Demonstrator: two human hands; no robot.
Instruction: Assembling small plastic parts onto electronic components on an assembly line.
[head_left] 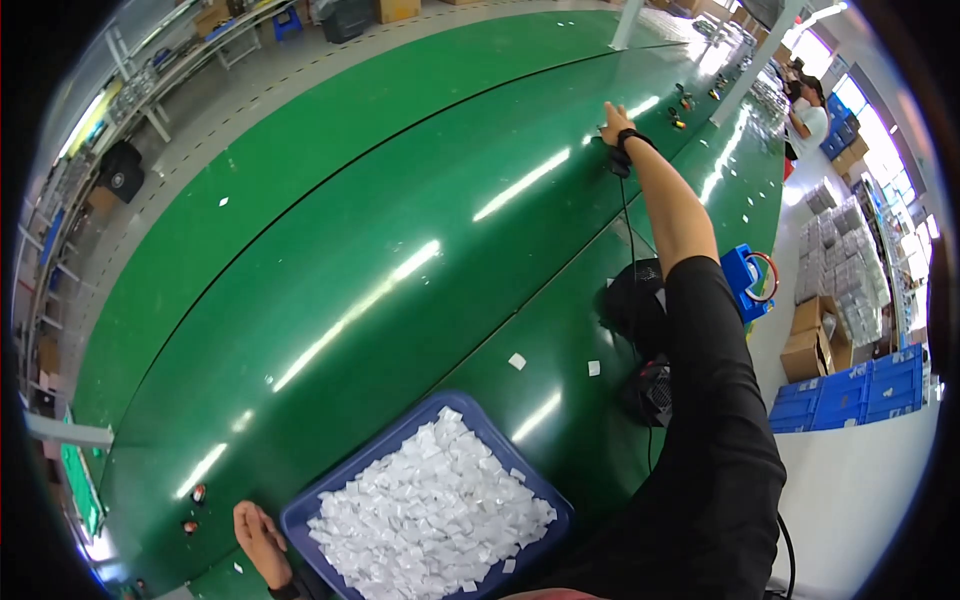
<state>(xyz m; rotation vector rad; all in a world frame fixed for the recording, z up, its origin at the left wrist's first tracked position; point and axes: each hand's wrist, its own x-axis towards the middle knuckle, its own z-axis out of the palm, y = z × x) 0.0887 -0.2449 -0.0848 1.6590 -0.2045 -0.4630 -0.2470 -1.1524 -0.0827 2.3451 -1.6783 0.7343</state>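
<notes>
My right arm stretches far across the green table (pixel 450 200). At its end, my right hand (pixel 617 124) is over the surface with fingers extended and apart, and nothing visible in it. A dark band and a black device (pixel 619 163) with a cable sit at that wrist. My left hand (pixel 258 538) is low at the left, its fingers loosely bent, with no held thing showing. It is beside a blue tray (pixel 296 516) heaped with small white square packets (pixel 430 500). Two small red-and-dark parts (pixel 199 494) lie on the table beyond the left hand.
Loose white packets (pixel 516 361) lie on the table. A black bag-like item (pixel 636 305) and a blue device with a red ring (pixel 748 283) are near my right arm. Small dark parts (pixel 679 118) sit farther off. A person (pixel 808 120) stands at right; blue crates (pixel 850 392) are below.
</notes>
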